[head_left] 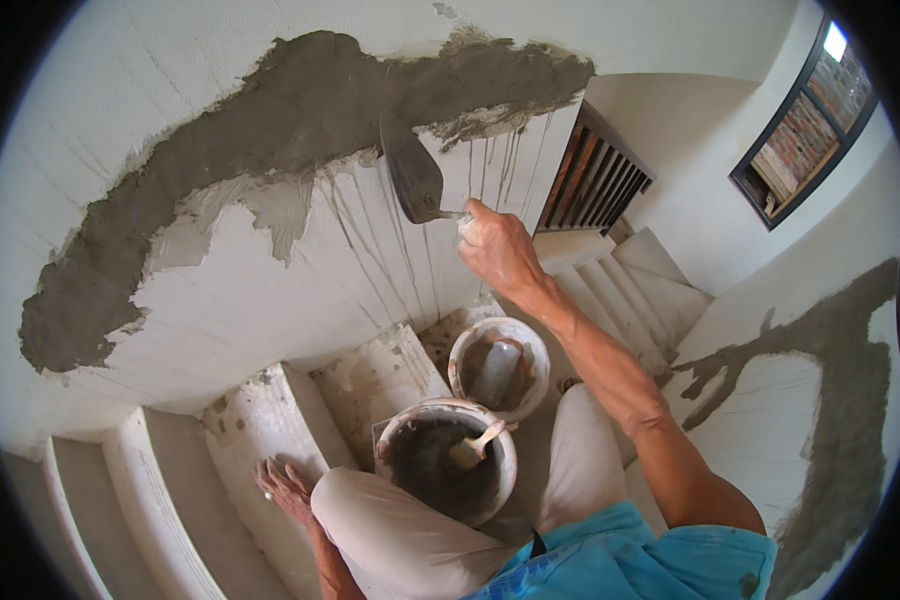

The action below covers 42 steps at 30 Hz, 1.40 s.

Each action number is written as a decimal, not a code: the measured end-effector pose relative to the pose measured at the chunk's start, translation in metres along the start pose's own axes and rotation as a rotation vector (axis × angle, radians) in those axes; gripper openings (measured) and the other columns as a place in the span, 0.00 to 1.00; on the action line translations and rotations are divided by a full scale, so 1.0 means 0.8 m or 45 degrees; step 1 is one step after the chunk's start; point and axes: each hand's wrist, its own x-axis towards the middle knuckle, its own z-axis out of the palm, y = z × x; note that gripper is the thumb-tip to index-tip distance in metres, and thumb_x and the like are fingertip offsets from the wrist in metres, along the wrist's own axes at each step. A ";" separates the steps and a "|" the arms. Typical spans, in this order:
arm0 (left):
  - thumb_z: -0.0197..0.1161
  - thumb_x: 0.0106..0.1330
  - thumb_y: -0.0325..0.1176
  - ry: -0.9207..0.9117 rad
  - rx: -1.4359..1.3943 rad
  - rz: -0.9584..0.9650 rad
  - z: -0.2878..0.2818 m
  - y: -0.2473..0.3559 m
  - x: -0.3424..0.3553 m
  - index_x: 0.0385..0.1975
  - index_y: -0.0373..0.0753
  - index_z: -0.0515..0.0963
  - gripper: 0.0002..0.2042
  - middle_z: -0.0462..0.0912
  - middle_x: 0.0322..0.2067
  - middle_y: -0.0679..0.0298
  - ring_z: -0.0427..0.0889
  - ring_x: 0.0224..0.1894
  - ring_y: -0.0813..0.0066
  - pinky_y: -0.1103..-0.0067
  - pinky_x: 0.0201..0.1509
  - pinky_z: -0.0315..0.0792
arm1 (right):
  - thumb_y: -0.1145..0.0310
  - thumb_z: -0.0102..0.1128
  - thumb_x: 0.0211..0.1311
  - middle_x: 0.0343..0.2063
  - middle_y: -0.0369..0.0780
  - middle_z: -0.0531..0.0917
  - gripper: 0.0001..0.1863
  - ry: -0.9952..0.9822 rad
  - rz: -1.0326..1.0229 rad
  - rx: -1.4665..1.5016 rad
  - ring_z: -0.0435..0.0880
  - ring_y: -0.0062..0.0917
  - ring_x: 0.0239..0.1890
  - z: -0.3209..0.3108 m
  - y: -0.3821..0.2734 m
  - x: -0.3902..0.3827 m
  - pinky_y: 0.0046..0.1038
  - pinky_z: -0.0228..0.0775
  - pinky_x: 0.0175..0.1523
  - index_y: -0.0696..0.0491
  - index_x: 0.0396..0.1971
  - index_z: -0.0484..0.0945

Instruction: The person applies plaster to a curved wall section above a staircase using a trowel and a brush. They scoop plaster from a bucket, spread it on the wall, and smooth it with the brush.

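My right hand (pixel 497 247) is closed around the handle of a trowel (pixel 410 170). The trowel's dark blade points up and to the left, at the lower edge of a band of wet grey mortar (pixel 315 105) on the white wall (pixel 270 310); whether it touches cannot be told. My left hand (pixel 288 490) lies flat on a stair step (pixel 255 425), fingers spread, a ring on one finger. Between my knees stands a bucket (pixel 508 470) of grey mortar with a brush (pixel 477 446) in it. Just beyond is a second bucket (pixel 541 372) holding murky liquid and a grey cylindrical object (pixel 497 372).
Concrete stairs (pixel 175 500) run along the wall on the left, and more steps (pixel 620 300) lie at the far right. A dark metal railing (pixel 595 172) stands behind. Another mortar patch (pixel 840 400) marks the right wall, below a dark-framed window (pixel 810 125).
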 end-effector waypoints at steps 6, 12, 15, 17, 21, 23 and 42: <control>0.53 0.76 0.41 0.011 0.010 0.017 -0.002 0.002 0.002 0.60 0.31 0.72 0.21 0.69 0.63 0.45 0.65 0.67 0.45 0.57 0.69 0.61 | 0.78 0.64 0.50 0.21 0.42 0.80 0.11 0.321 0.142 0.117 0.82 0.27 0.24 -0.043 0.043 0.038 0.32 0.75 0.30 0.59 0.34 0.74; 0.53 0.76 0.43 0.028 0.018 0.043 0.003 0.005 0.003 0.60 0.32 0.72 0.22 0.69 0.63 0.45 0.65 0.67 0.45 0.57 0.69 0.61 | 0.74 0.63 0.52 0.18 0.45 0.78 0.10 0.086 -0.109 0.121 0.81 0.32 0.22 -0.001 0.009 0.005 0.36 0.73 0.32 0.58 0.34 0.74; 0.52 0.76 0.43 0.035 0.065 0.033 -0.003 0.002 0.002 0.60 0.32 0.72 0.22 0.69 0.63 0.45 0.65 0.67 0.45 0.57 0.69 0.61 | 0.74 0.65 0.52 0.21 0.44 0.79 0.11 -0.073 -0.072 0.060 0.81 0.30 0.23 0.000 -0.002 -0.010 0.36 0.73 0.30 0.58 0.34 0.75; 0.52 0.76 0.44 0.009 0.116 -0.001 -0.004 0.005 0.001 0.59 0.32 0.73 0.22 0.69 0.63 0.46 0.65 0.67 0.45 0.57 0.68 0.62 | 0.74 0.66 0.51 0.21 0.43 0.80 0.11 0.124 0.001 0.242 0.81 0.28 0.22 -0.016 0.015 -0.009 0.35 0.73 0.30 0.59 0.34 0.74; 0.52 0.77 0.44 0.018 0.002 -0.004 0.008 -0.001 0.002 0.60 0.33 0.73 0.22 0.70 0.63 0.46 0.65 0.67 0.46 0.57 0.69 0.61 | 0.74 0.67 0.50 0.23 0.44 0.81 0.13 0.488 0.137 0.188 0.82 0.33 0.25 -0.048 0.104 0.030 0.36 0.75 0.33 0.59 0.33 0.74; 0.50 0.78 0.44 0.019 0.015 0.034 0.011 -0.008 0.001 0.61 0.35 0.72 0.22 0.69 0.63 0.46 0.65 0.67 0.47 0.57 0.69 0.59 | 0.75 0.68 0.51 0.24 0.44 0.80 0.13 0.585 0.137 0.156 0.81 0.30 0.25 -0.056 0.132 0.051 0.35 0.74 0.33 0.59 0.33 0.73; 0.48 0.78 0.44 -0.052 0.104 0.038 -0.004 0.013 0.009 0.61 0.33 0.71 0.22 0.69 0.62 0.46 0.66 0.66 0.47 0.57 0.68 0.60 | 0.78 0.65 0.49 0.21 0.47 0.80 0.12 0.393 0.089 0.213 0.81 0.33 0.22 -0.062 0.138 0.038 0.37 0.74 0.31 0.60 0.36 0.75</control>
